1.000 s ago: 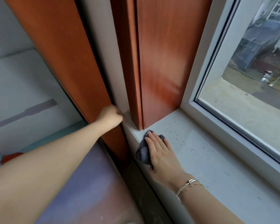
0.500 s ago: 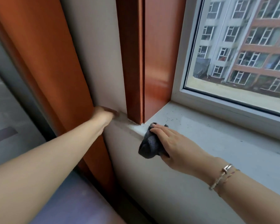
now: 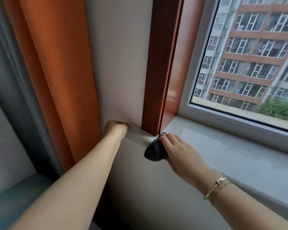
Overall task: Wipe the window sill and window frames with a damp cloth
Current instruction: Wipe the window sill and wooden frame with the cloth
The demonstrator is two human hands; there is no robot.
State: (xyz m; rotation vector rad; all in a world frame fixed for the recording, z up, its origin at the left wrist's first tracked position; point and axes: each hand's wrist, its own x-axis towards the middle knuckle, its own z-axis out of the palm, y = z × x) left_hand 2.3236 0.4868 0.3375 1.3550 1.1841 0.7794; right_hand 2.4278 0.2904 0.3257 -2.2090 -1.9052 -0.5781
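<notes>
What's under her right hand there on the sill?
A dark bunched cloth, gripped by the right hand at the window sill corner. The sill beneath the cloth is hidden.

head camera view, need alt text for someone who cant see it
A person's right hand presses a bunched dark grey cloth onto the left end of a pale speckled stone window sill, beside a reddish-brown wooden window surround. The left hand rests at the sill's corner by an orange curtain.

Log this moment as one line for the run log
right hand grips dark cloth at sill corner | left hand holds sill end by curtain | specks remain
</notes>
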